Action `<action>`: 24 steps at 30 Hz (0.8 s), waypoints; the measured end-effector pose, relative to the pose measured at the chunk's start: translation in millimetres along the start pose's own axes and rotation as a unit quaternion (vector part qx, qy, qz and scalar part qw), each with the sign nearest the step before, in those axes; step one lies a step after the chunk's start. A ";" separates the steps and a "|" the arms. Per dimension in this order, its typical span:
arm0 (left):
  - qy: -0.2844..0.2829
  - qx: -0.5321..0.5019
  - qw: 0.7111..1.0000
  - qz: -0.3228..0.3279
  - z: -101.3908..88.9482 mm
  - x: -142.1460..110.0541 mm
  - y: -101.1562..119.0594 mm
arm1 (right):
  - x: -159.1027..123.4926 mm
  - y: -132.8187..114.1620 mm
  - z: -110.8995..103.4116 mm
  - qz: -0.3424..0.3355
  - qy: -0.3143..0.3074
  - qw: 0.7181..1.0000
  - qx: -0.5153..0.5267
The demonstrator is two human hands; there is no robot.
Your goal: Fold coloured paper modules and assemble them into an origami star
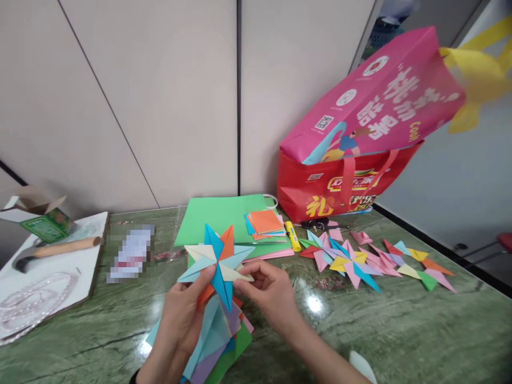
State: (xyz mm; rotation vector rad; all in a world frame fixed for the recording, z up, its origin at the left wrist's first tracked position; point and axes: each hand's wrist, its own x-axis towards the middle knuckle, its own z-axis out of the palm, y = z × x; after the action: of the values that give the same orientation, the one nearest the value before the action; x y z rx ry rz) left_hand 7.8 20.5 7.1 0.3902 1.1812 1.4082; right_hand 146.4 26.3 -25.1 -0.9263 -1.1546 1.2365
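Note:
A folded paper star [218, 261] with blue, orange, cream and light blue points is held up in front of me. My left hand [186, 309] grips it from below left, thumb pressed on its lower middle. At the right, my right hand [266, 288] pinches the cream point between thumb and fingers. Beneath the star lies a loose pile of coloured paper [216, 341] in light blue, purple, green and orange, partly hidden by my left hand. Several finished paper stars [350, 258] and a ring-shaped one [424, 266] lie to the right.
Green sheets [224, 213] with small square papers [266, 223] and a yellow glue stick [293, 236] lie behind. A red bag [308, 186] carries a pink bag [360, 106] at the back right. On the left are a white board [90, 256], a hammer [60, 248] and an opened box [48, 224].

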 end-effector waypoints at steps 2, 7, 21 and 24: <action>0.010 0.003 1.000 0.002 0.0 -0.4 -1.2 | -1.5 0.9 1.9 -0.004 0.014 1.000 -0.004; -0.014 0.038 0.999 0.025 -0.6 -1.5 -3.6 | -2.5 0.2 0.5 -0.009 0.039 0.999 -0.028; -0.037 0.073 0.994 0.071 -1.2 -2.2 -6.6 | -2.2 -6.6 4.7 0.020 0.047 0.996 0.066; -0.039 0.091 0.992 0.078 -4.2 0.4 -6.3 | -2.8 -5.7 2.4 0.007 0.035 0.999 0.033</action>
State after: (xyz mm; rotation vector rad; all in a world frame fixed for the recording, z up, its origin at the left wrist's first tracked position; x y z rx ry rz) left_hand 7.8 17.8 0.1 0.6719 1.2406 1.4082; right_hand 145.4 22.6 -19.5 -0.9237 -1.0477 1.2359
